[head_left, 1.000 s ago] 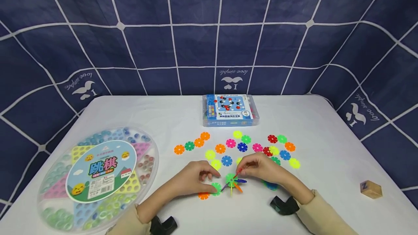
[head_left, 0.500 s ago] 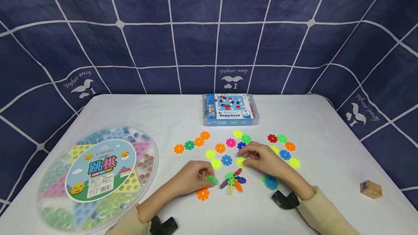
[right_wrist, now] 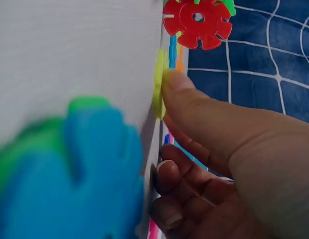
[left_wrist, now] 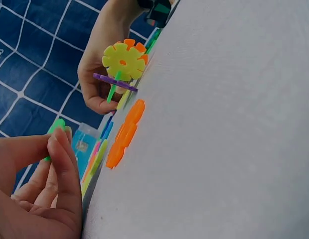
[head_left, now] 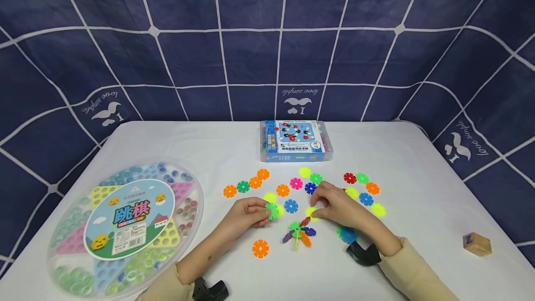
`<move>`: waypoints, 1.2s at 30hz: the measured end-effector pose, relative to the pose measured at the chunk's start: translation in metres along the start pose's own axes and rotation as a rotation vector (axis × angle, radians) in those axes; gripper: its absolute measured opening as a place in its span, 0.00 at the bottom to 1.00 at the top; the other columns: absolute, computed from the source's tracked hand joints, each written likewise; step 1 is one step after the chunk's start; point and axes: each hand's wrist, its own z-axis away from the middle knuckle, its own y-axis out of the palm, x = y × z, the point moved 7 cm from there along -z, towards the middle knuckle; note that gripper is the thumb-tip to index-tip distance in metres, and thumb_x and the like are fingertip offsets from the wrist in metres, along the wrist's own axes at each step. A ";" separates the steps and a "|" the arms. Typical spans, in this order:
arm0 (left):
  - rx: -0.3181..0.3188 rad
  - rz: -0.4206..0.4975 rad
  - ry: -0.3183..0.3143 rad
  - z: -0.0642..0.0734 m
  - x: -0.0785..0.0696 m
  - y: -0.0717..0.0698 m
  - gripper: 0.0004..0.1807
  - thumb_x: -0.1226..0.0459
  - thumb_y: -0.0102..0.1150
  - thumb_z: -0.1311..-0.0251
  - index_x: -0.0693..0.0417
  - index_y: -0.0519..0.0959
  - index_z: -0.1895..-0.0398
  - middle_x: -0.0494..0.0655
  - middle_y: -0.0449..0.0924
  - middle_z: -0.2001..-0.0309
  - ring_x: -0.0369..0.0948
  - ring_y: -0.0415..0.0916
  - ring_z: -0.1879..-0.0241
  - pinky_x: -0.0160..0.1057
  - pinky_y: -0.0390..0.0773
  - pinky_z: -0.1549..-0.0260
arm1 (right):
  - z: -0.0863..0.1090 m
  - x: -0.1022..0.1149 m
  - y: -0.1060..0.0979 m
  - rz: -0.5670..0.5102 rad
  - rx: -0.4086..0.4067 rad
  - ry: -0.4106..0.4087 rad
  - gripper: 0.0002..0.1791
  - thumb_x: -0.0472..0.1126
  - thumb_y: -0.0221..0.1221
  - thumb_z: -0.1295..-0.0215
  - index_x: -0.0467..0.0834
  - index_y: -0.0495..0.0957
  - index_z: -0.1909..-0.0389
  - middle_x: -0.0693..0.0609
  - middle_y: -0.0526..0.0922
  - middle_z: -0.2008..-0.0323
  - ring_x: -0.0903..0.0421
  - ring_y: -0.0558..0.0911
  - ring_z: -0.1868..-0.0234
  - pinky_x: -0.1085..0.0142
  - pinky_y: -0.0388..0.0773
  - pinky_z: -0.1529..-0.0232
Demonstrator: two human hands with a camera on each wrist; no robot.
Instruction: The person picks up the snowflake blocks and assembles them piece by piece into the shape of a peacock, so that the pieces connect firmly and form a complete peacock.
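My left hand (head_left: 244,216) pinches a green snowflake disc (head_left: 272,210) between thumb and forefinger, raised off the table. In the left wrist view the same green disc (left_wrist: 58,124) is mostly covered by the fingertips. My right hand (head_left: 340,206) has its thumb and forefinger at a yellow snowflake disc (head_left: 309,212); in the right wrist view the thumb lies on that yellow disc (right_wrist: 159,89), which is seen edge-on. Between the hands, nearer me, stands a flower-like build (head_left: 296,230) of slotted discs: green centre with red, blue, orange, purple and yellow ones around it.
An orange disc (head_left: 260,248) lies nearer me, and joined blue and green discs (head_left: 348,234) lie by the right wrist. Many loose discs spread behind the hands. A marble board game (head_left: 129,219) stands left, a boxed set (head_left: 296,140) behind, a wooden block (head_left: 477,244) right.
My left hand has lifted the green disc from beside the orange one and carried it away from me. My right hand has let go of the build's red disc and moved to the yellow disc.
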 end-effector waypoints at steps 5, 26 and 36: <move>-0.021 0.044 -0.027 0.001 0.001 0.000 0.14 0.69 0.60 0.41 0.70 0.73 0.55 0.52 0.82 0.68 0.41 0.81 0.69 0.34 0.80 0.64 | 0.003 0.001 0.001 -0.009 0.043 -0.045 0.15 0.43 0.71 0.51 0.50 0.77 0.64 0.60 0.71 0.66 0.58 0.70 0.63 0.69 0.75 0.63; 0.027 0.303 -0.105 0.006 0.004 0.026 0.09 0.70 0.59 0.40 0.65 0.70 0.61 0.51 0.82 0.69 0.43 0.82 0.66 0.32 0.78 0.62 | 0.007 0.035 -0.003 -0.540 -0.145 -0.066 0.05 0.32 0.61 0.40 0.36 0.76 0.64 0.47 0.83 0.73 0.50 0.82 0.71 0.67 0.80 0.67; 0.026 0.382 -0.091 0.008 0.003 0.034 0.10 0.70 0.57 0.39 0.68 0.70 0.59 0.53 0.82 0.67 0.43 0.82 0.65 0.29 0.78 0.63 | 0.010 0.048 0.008 -0.464 -0.259 -0.130 0.04 0.33 0.62 0.41 0.41 0.81 0.65 0.51 0.84 0.70 0.55 0.82 0.67 0.67 0.79 0.62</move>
